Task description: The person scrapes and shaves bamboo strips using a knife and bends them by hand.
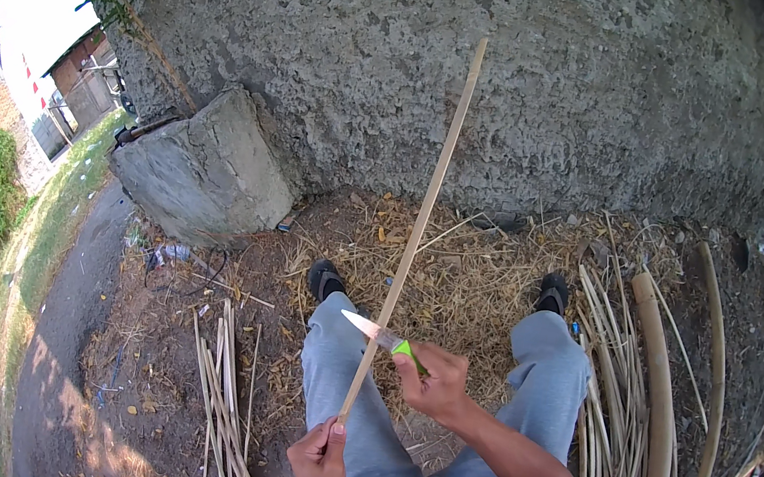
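A long, pale bamboo strip rises at a slant from my lap toward the wall. My left hand is closed around its lower end, thumb on top. In my right hand is a knife with a bright green handle, its blade pointing up and to the left. The blade crosses the strip a little above my left hand, over my left thigh; whether it cuts into the wood I cannot tell.
Split strips lie on the ground at left, and a larger pile is at right beside thick bamboo poles. Shavings cover the soil between my feet. A rough wall and a concrete block stand ahead.
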